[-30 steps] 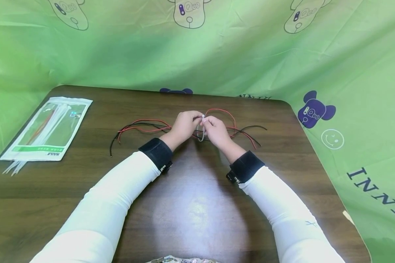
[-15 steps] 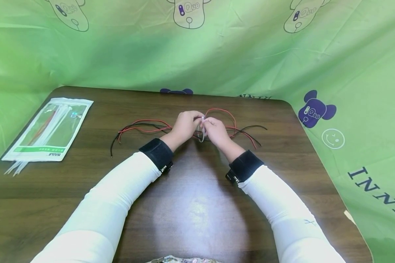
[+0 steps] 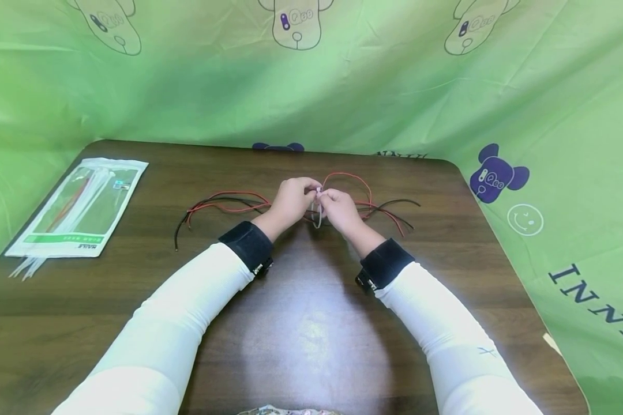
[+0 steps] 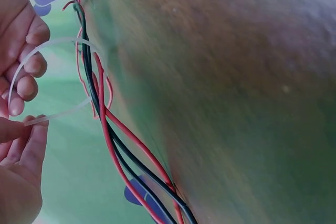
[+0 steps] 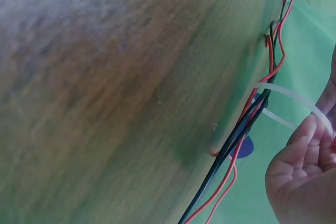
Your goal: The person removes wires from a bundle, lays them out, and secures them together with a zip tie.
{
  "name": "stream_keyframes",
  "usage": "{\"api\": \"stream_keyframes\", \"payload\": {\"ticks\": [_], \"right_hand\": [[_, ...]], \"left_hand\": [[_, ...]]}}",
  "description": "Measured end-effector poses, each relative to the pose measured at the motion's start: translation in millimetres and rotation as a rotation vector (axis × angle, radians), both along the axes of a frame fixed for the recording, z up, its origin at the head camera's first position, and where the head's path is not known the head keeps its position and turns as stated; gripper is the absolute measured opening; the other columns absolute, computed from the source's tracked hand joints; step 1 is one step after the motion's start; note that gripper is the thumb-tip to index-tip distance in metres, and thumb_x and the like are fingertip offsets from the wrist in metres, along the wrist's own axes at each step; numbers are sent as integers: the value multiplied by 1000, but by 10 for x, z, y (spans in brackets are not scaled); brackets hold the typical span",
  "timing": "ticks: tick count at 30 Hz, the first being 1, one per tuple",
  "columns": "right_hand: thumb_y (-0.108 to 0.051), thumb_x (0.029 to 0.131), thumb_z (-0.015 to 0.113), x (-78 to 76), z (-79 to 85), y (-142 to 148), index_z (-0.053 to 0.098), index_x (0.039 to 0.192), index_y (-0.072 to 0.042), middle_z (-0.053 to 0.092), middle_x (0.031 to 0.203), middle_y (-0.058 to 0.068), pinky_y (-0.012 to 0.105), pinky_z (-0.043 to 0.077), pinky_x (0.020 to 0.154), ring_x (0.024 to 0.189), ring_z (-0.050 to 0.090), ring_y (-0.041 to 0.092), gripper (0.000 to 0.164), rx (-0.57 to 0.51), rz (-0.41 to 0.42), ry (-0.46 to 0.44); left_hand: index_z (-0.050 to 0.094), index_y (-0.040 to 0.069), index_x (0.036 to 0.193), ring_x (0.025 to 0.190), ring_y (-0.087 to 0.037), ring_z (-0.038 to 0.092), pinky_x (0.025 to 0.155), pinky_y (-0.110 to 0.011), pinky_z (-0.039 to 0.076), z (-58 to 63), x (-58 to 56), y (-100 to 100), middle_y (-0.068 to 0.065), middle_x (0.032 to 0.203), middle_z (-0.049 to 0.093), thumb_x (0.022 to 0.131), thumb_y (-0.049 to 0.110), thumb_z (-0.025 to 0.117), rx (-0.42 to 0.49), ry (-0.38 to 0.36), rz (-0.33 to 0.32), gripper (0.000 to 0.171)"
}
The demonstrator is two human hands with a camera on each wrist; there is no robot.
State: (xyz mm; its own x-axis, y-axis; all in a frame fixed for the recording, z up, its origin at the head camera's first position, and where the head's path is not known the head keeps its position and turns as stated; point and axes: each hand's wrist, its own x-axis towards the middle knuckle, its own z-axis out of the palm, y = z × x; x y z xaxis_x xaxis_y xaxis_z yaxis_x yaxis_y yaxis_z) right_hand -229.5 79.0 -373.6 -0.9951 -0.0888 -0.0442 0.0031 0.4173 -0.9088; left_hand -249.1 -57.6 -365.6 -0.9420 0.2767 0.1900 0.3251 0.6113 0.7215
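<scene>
A white cable tie (image 3: 318,218) is bent into a loop around a bundle of red and black wires (image 3: 223,200) lying across the table. My left hand (image 3: 289,202) pinches the tie near its upper end. Close against it, my right hand (image 3: 342,208) also pinches the tie between thumb and fingers. In the left wrist view the translucent loop (image 4: 59,113) encircles the wires (image 4: 105,129) with a wide gap. The right wrist view shows the tie (image 5: 299,99) running from the wires (image 5: 257,107) to my right fingers. Whether its tip is through the head is hidden by my fingers.
At the table's left lies a clear zip bag (image 3: 83,202) of white cable ties, with several tie ends (image 3: 28,266) sticking out at its bottom. Green printed fabric (image 3: 213,86) hangs behind the brown table (image 3: 311,323) and along its sides.
Both hands stay together at the tie with almost no movement. The head view has shifted slightly, so the table and bag sit a little lower in it.
</scene>
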Motion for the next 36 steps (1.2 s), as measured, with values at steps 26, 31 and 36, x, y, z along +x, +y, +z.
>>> {"api": "stream_keyframes", "payload": {"ticks": [26,31,36], "right_hand": [[-22,97,59,8,-58,106,69,95,1,66,80,12,26,46,67,73,59,18,24,67,-61,71],[-17,96,60,11,-37,110,68,97,4,63,77,9,25,44,65,71,55,17,22,66,-48,78],[-12,98,56,20,6,87,65,99,4,63,82,15,25,46,65,79,60,29,19,60,-25,45]], "left_hand": [[63,-1,121,107,-25,65,92,-33,50,-27,94,-22,-14,117,67,92,12,60,126,-63,-95,32],[66,0,118,104,-24,66,90,-34,51,-30,97,-28,-13,115,69,93,12,57,112,-41,-64,29],[69,2,114,101,-23,65,89,-34,50,-22,87,-2,-12,112,70,94,15,59,72,-5,-33,25]]}}
